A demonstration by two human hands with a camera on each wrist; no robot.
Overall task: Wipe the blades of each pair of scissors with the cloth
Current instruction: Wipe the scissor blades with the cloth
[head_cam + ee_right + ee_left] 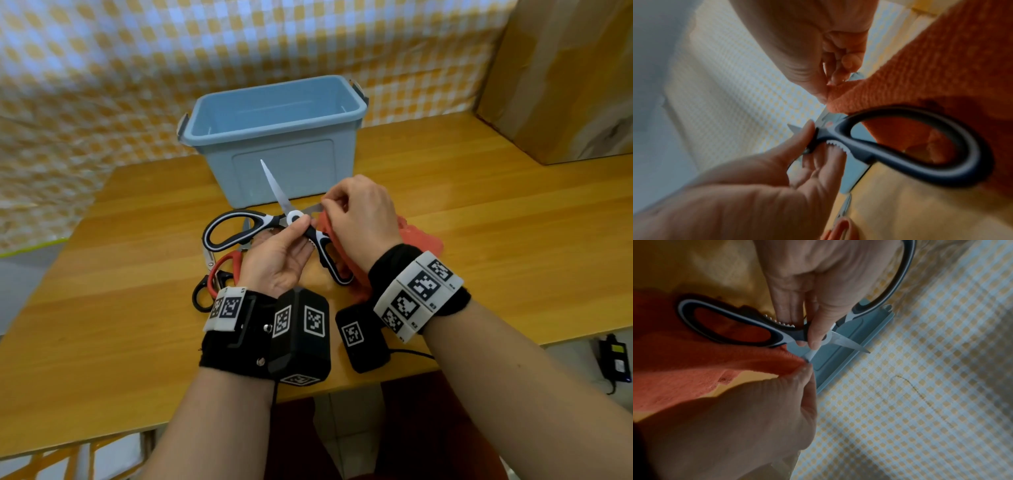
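Black-and-white kitchen scissors (239, 229) are held spread wide above the table. My left hand (284, 253) pinches them at the pivot, thumb on the white screw cap. One blade (274, 186) points up and away toward the bin. My right hand (359, 219) pinches the orange cloth (421, 236) around the other blade (313, 209), near its base. In the left wrist view the cloth (694, 369) folds over that blade next to the scissors' pivot (818, 340). In the right wrist view the cloth (920, 73) hangs behind a black handle loop (931, 146).
Red-handled scissors (222, 270) and black-handled scissors (202, 294) lie on the wooden table (479, 257) under my left hand. An empty light-blue bin (274, 137) stands just behind. A cardboard box (565, 78) sits at the far right. A black charger (613, 356) lies below the table's right edge.
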